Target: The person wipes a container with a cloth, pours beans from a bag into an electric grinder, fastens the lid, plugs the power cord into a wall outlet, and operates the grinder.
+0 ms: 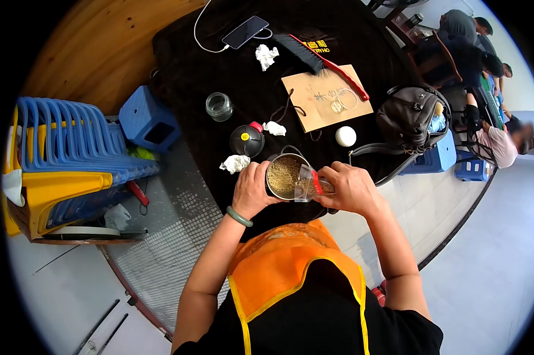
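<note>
My left hand (pixel 252 190), with a green bangle at the wrist, is wrapped round the side of a round metal cup (pixel 269 188). Tan grains or granules (pixel 284 174) fill much of it. In my right hand (pixel 351 188) is a small clear plastic bag (pixel 305 184) with a red band. The bag's mouth end lies over the cup's right rim, and brownish contents show near my fingers. Just beyond the cup sits a dark round container (pixel 247 142) with a red part and a yellow sticker. Crumpled white tissue (pixel 235 164) lies near my left hand.
On the dark-covered table (pixel 181 59) are a glass jar (pixel 219 106), a phone (pixel 246 32), a red-handled brush (pixel 344 80), a brown paper bag (pixel 311 109), a white ball-like object (pixel 345 136) and a backpack (pixel 406 115). Stacked blue stools (pixel 71 142) stand left; people sit at far right.
</note>
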The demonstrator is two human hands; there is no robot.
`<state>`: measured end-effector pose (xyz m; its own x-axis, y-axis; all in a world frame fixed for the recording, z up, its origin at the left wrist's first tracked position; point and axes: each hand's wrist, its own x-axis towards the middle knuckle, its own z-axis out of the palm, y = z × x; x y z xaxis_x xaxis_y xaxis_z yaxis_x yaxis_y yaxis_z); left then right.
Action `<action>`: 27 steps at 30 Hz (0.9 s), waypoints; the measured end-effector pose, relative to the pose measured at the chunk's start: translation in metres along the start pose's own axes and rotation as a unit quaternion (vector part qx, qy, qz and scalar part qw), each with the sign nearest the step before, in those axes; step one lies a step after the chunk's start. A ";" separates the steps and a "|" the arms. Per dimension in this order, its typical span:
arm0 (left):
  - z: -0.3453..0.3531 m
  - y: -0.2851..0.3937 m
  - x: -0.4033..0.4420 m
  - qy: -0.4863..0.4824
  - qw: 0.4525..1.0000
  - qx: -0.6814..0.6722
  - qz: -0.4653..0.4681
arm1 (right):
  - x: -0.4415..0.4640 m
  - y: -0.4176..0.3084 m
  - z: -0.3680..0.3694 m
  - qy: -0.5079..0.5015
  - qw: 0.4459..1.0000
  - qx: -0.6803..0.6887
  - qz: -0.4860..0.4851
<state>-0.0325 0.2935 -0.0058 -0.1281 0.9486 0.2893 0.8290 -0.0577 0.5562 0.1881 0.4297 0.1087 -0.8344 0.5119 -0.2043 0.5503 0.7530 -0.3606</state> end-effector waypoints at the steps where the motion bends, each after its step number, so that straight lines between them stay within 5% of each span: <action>1: 0.002 0.002 -0.002 0.004 1.000 0.001 -0.008 | 0.000 -0.002 -0.001 -0.003 1.000 -0.007 0.004; 27: 0.001 0.008 -0.004 0.012 1.000 0.013 -0.013 | -0.008 -0.006 0.003 0.030 0.999 -0.024 0.023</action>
<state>-0.0248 0.2897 -0.0033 -0.1619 0.9422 0.2934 0.8390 -0.0251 0.5436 0.1915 0.4204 0.1096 -0.8060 0.5690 -0.1632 0.5896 0.7469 -0.3074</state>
